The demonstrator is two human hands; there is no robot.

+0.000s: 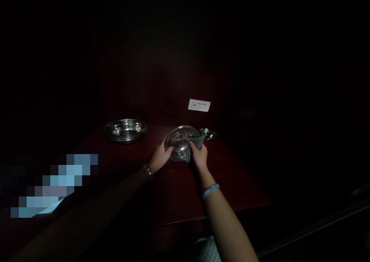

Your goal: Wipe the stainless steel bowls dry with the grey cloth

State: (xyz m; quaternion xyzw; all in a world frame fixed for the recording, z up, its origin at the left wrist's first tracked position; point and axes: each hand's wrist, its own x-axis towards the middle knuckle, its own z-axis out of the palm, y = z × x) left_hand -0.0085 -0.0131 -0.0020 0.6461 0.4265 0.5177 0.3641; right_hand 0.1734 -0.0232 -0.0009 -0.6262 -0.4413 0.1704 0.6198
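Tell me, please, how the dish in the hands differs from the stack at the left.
The dish is tilted up between the left hand and right hand; the stack sits level on the table.
A cloth covers the dish's right edge; none shows on the stack.
The dish looks single; the stack shows several rims.
Both are round, shiny metal.

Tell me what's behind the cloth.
Behind the cloth are the metal plate, covered along its right side, and, farther back, a small dish, showing only in part. Whatever the cloth covers of either cannot be seen.
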